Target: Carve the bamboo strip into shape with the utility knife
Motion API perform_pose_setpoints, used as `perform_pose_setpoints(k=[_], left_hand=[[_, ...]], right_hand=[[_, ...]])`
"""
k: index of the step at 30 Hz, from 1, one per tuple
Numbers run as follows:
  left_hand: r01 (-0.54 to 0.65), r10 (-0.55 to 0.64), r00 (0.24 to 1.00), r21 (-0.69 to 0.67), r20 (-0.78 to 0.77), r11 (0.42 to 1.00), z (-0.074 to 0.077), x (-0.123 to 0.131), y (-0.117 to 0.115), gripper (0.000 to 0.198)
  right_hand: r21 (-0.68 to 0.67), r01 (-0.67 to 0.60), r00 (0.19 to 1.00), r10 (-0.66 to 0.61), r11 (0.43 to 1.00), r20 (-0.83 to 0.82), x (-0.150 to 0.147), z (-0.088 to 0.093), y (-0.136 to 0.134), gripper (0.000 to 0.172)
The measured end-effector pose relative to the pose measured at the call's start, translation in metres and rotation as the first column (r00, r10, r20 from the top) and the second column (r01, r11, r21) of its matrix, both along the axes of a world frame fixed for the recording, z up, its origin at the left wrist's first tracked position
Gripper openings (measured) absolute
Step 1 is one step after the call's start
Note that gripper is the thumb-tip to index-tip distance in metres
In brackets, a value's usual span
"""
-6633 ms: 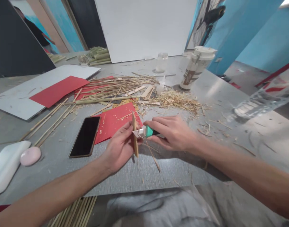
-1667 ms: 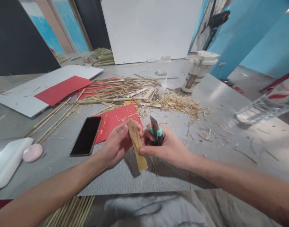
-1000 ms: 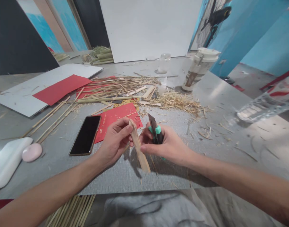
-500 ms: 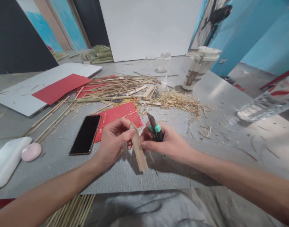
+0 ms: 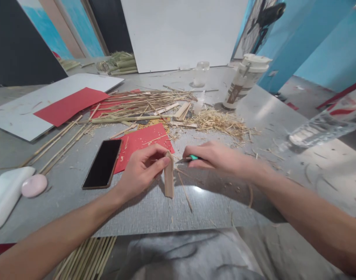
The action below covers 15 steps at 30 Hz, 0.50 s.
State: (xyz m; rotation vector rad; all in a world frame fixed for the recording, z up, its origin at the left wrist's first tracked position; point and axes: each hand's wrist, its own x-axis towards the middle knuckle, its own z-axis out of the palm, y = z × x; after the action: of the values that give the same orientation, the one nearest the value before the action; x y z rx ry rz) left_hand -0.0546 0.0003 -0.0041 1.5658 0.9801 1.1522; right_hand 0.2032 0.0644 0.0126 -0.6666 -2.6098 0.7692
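Observation:
Between the thumb and fingers of my left hand [image 5: 147, 165] is a flat tan strip of dried stalk [image 5: 169, 179], held near its top and hanging down over the table. My right hand [image 5: 211, 157] is closed around a utility knife [image 5: 192, 157] with a green part. Its blade points left, toward the upper part of the strip; whether it touches is too blurred to tell. Just below the hands, a thin loose sliver [image 5: 185, 194] slants down. A red sheet [image 5: 145, 142] sprinkled with shavings lies behind my left hand, beside a black phone [image 5: 102, 164].
Dry stalks [image 5: 143, 102] and a heap of straw shavings [image 5: 221, 122] cover the table's middle. A white tumbler [image 5: 246, 81], a clear jar [image 5: 199, 74] and a plastic bottle [image 5: 320, 120] stand behind and right. At left lie a white board [image 5: 17, 111] and a pink round object [image 5: 34, 185].
My right hand has turned the knife from pointing up to pointing left at the strip, and shifted slightly right. The strip in my left hand now hangs more upright.

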Motion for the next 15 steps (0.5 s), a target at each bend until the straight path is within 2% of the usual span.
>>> perform_pose_setpoints(k=[4, 7, 11, 15], left_hand=[[-0.024, 0.046, 0.989, 0.152, -0.139, 0.988, 0.005, -0.005, 0.004, 0.011], [-0.012, 0.051, 0.984, 0.222, -0.170, 0.975, 0.004, -0.008, 0.006, 0.011], [0.012, 0.043, 0.979, 0.266, -0.201, 0.964, 0.003, -0.010, 0.006, 0.010], [0.025, 0.040, 0.974, 0.282, -0.224, 0.959, 0.002, -0.009, 0.005, 0.009]], right_hand=[[0.320, 0.010, 0.997, -0.036, 0.947, 0.075, 0.001, -0.002, -0.001, 0.056], [0.456, 0.049, 0.996, -0.077, 0.888, 0.043, -0.002, -0.001, -0.005, 0.058], [0.542, 0.084, 0.996, -0.094, 0.836, -0.009, -0.006, -0.002, -0.010, 0.054], [0.546, 0.086, 0.995, -0.103, 0.834, 0.001, -0.009, -0.004, -0.011, 0.052]])
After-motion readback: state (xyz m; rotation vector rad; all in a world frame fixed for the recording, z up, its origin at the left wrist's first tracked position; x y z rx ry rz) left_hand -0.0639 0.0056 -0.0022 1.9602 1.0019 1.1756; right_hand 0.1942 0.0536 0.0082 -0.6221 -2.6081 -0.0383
